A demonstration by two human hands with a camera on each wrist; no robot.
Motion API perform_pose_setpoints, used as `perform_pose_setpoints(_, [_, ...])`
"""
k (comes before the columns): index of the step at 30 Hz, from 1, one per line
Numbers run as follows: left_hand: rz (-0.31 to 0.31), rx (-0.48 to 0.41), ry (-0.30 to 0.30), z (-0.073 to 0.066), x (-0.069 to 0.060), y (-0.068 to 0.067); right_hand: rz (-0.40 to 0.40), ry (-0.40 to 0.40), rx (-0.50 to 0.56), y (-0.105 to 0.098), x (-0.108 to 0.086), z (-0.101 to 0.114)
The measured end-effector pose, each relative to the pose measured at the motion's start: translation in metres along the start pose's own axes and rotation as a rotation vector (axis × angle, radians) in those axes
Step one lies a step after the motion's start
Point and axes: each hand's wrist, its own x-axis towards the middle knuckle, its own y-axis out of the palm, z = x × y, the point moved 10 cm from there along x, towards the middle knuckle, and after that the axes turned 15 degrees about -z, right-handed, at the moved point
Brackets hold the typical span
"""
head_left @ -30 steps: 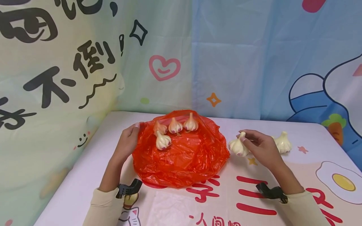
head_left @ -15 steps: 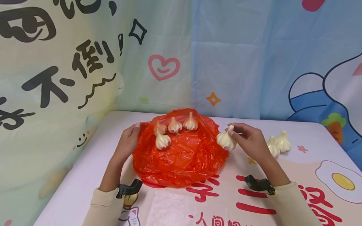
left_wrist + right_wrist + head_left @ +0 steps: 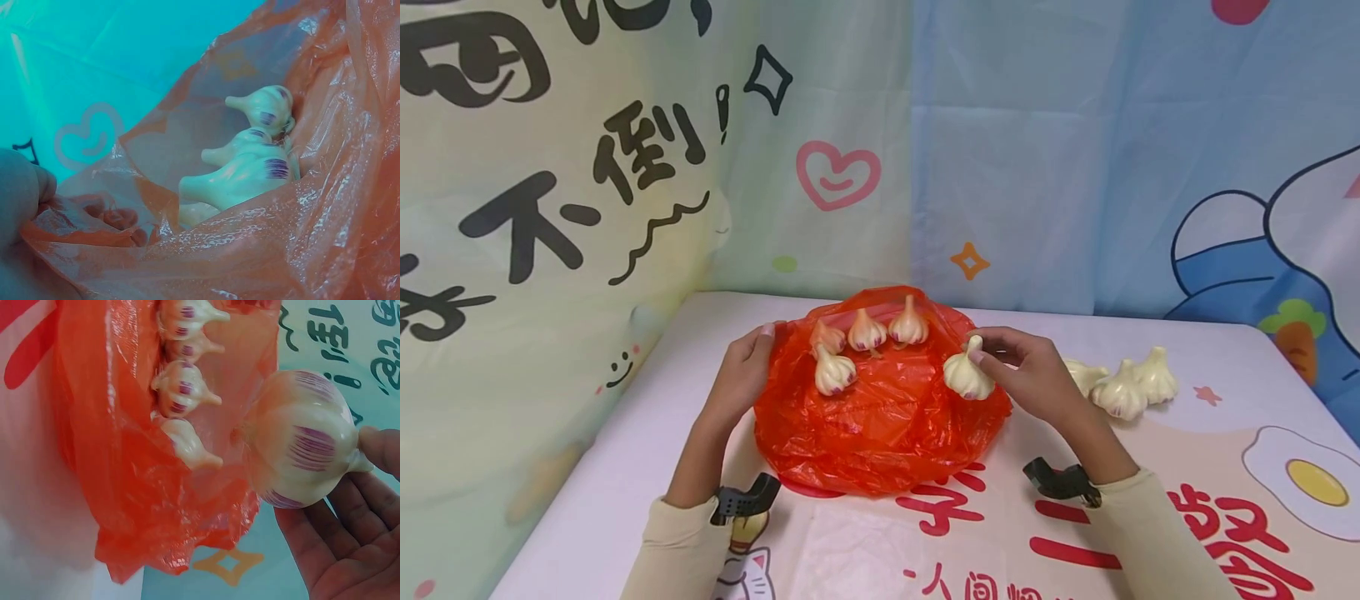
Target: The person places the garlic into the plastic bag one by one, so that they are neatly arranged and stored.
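My left hand (image 3: 741, 371) grips the left rim of a red plastic bag (image 3: 880, 433) that lies spread open on the table. In the left wrist view, the thumb and fingers (image 3: 19, 200) hold the bag's bunched edge. Several garlic bulbs (image 3: 835, 372) lie inside the bag, towards its back left. Between thumb and fingers, my right hand (image 3: 1030, 371) pinches another garlic bulb (image 3: 967, 375) by its stem, above the bag's right side. Purple streaks mark this held bulb in the right wrist view, with the bag and its bulbs beyond it.
Three more garlic bulbs (image 3: 1120, 393) lie on the table right of the bag, one partly hidden behind my right hand. A printed cloth (image 3: 985, 542) covers the table. A printed curtain (image 3: 1000, 183) hangs behind and to the left.
My right hand has carried its garlic bulb leftwards, from beside the table bulbs to over the bag's right side. The left hand stays on the bag's rim.
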Motion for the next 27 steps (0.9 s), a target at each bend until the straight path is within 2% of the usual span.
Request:
perform_pose_setpoints(5, [0.007, 0.004, -0.027, 0.001, -0.001, 0.002, 0.04, -0.02, -0.007, 0.013, 0.003, 0.003])
perform_pose_setpoints(9, [0.002, 0.018, -0.018, 0.0, -0.002, 0.001, 0.07, -0.027, 0.022, 0.029, 0.007, 0.007])
perform_pose_setpoints(15, [0.004, 0.022, -0.012, -0.001, -0.003, 0.001, 0.123, -0.082, 0.047, 0.055, 0.009, 0.019])
perform_pose_setpoints(21, [-0.002, 0.018, 0.0, -0.002, -0.001, 0.001, 0.14, -0.085, 0.071, 0.072, 0.018, 0.023])
perform_pose_setpoints(27, [-0.004, 0.021, 0.012, -0.002, 0.0, 0.002, 0.122, -0.076, 0.1, 0.086, 0.028, 0.018])
